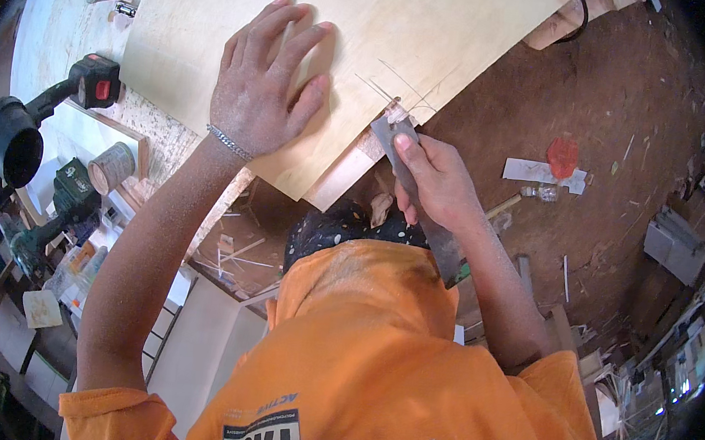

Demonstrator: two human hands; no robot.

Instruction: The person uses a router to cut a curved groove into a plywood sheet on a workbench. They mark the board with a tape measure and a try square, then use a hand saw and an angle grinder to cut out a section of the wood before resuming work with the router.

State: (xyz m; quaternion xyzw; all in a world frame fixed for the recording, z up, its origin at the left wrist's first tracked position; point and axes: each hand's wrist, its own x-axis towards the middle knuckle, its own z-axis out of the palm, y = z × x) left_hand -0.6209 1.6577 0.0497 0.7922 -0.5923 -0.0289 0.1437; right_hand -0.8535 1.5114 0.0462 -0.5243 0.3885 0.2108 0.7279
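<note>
My left hand (263, 86) lies palm down, fingers apart, on a pale plywood sheet (428, 25). My right hand (435, 181) grips a long grey flat metal blade (393, 140), thumb on top. The blade's upper end sits at a small rough notch (394, 108) in the sheet's right edge, among several thin crossed marks. A narrower board strip (335, 177) shows along that edge, beside the blade. The lower part of the blade runs down past my right hand toward my body.
At left, two cordless power tools (24, 141) (69, 195) and cans (110, 167) sit on the worktop. The brown floor (615, 92) at right holds scraps, a red piece (562, 157) and white strips. A grey box (673, 244) and piled offcuts stand at far right.
</note>
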